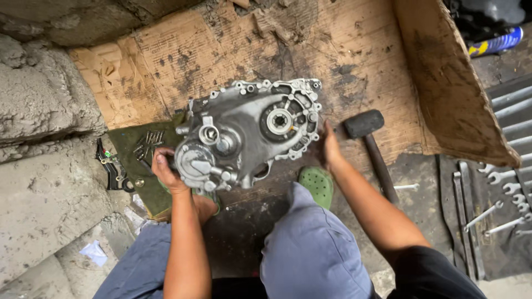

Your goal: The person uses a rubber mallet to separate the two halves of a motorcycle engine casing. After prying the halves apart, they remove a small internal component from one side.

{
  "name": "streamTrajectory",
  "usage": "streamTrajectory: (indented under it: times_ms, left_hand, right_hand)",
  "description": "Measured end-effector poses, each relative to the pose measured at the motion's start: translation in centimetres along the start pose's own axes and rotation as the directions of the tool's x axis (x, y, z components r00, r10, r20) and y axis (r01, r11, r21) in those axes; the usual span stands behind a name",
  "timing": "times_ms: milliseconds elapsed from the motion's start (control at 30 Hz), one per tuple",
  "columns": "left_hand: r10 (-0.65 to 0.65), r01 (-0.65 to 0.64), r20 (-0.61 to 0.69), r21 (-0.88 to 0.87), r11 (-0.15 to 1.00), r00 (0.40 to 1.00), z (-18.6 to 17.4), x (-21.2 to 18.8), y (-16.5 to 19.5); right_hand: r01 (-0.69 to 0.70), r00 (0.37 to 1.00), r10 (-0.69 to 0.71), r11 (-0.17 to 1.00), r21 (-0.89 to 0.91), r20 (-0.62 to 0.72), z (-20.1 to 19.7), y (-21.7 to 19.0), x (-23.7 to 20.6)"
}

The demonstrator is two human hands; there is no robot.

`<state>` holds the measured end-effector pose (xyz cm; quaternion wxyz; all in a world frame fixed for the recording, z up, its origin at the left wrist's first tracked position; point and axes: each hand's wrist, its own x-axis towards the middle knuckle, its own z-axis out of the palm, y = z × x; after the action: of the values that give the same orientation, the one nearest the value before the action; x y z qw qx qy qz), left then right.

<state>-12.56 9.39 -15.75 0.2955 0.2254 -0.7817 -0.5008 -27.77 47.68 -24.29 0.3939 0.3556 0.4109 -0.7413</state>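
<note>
Grey cast-metal gearbox housing (pixel 248 133) sits on flattened cardboard (pixel 233 50) on the ground, just ahead of the person's knees. I note its bolt-hole flange running round the upper and right edge, and a splined shaft opening right of centre.

Left hand (pixel 165 169): forearm comes straight up from the bottom of the view, wrist bent slightly inward. Grip is closed round the lower-left corner of the housing, fingers curled over the edge, thumb side toward me. Clenched on the casting, as far as I can tell.

Right hand (pixel 329 148): forearm runs in diagonally from the lower right, elbow out. Palm is pressed flat against the housing's right flank, fingers extended upward along it. Grip is not closed; it braces rather than grasps.

Both hands are on opposite sides of the housing, which leans between them.

Around it: a green cloth (pixel 138 171) lies under the housing's left end, with a cluster of loose bolts (pixel 147 141) on it. A black bracket (pixel 111 169) lies just left of the cloth. A black rubber mallet (pixel 372 148) lies close to the right hand, not touching it, handle pointing toward me. Spanners (pixel 507 182) are laid out at far right, well apart. A green sandal (pixel 317 182) shows below the housing.
</note>
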Motion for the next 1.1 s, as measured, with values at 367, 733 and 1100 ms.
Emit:
streamTrajectory:
  times_ms: [367,733,1100]
  left_hand:
    - [-0.223,0.207,-0.057,-0.206,0.956,0.973,0.4,-1.1,1.2]
    - [-0.306,0.286,-0.125,-0.152,0.946,0.944,0.0,-1.5,1.1]
    - [-0.288,0.281,-0.186,-0.062,0.958,0.939,1.7,4.2,1.2]
  right_hand:
    - [0.463,0.819,-0.5,0.866,-0.191,-0.282,-2.0,4.8,-1.1]
    - [0.756,0.393,-0.914,0.382,-0.531,-0.097,1.9,3.9,0.7]
    - [0.843,0.445,-0.878,0.477,-0.248,-0.175,4.6,-0.2,1.5]
